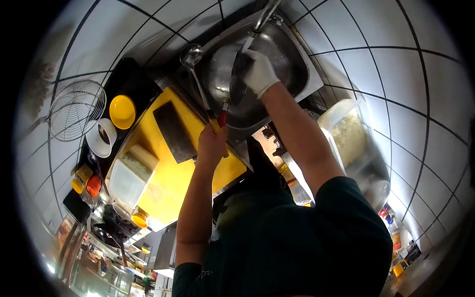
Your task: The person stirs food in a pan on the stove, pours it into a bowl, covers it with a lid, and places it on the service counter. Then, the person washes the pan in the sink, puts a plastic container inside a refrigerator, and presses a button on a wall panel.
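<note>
My left hand (213, 142) is closed around the handles of a long metal ladle (198, 85) and a red-handled utensil (222, 118). The ladle's bowl points up towards the tiled wall beside the sink. The red-handled one reaches into the metal sink (292, 91), where its head cannot be made out clearly. My right hand (262, 74), in a whitish glove, is over the sink, just under the faucet (264, 20). Its fingers are curled on a dark, flat thing (239, 79), whose kind I cannot tell. Water seems to run from the spout beside the glove.
Left of the sink, a cleaver (173, 131) lies on a yellow cutting board (170, 185). A lidded plastic container (127, 180), a yellow bowl (122, 112), a white bowl (101, 137) and a wire skimmer (77, 110) stand farther left. A clear tub (349, 133) is at right.
</note>
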`<state>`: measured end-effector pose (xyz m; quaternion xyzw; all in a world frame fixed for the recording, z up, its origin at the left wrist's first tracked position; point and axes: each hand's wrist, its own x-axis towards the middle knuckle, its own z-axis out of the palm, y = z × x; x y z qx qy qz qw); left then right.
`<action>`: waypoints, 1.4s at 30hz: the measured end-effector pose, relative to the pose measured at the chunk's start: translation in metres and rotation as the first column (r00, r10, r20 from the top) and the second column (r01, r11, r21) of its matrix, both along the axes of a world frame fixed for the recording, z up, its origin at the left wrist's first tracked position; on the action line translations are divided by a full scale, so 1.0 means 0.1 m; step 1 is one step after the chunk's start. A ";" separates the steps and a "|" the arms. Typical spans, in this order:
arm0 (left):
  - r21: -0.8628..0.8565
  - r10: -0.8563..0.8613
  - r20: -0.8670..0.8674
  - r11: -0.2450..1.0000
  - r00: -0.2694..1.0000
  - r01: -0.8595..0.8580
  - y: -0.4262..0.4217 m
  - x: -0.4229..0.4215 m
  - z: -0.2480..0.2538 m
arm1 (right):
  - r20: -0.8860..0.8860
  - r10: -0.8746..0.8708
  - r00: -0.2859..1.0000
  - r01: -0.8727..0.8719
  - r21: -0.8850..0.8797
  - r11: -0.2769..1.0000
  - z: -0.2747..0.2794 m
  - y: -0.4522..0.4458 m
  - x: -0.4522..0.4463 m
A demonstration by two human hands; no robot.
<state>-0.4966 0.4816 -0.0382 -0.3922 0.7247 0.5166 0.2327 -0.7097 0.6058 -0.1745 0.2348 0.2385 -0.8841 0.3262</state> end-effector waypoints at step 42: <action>-0.344 -0.357 -0.085 0.887 0.930 0.309 -0.16 -0.25 0.18 | 0.283 -0.256 0.925 0.138 0.378 0.915 -0.72 0.70 0.25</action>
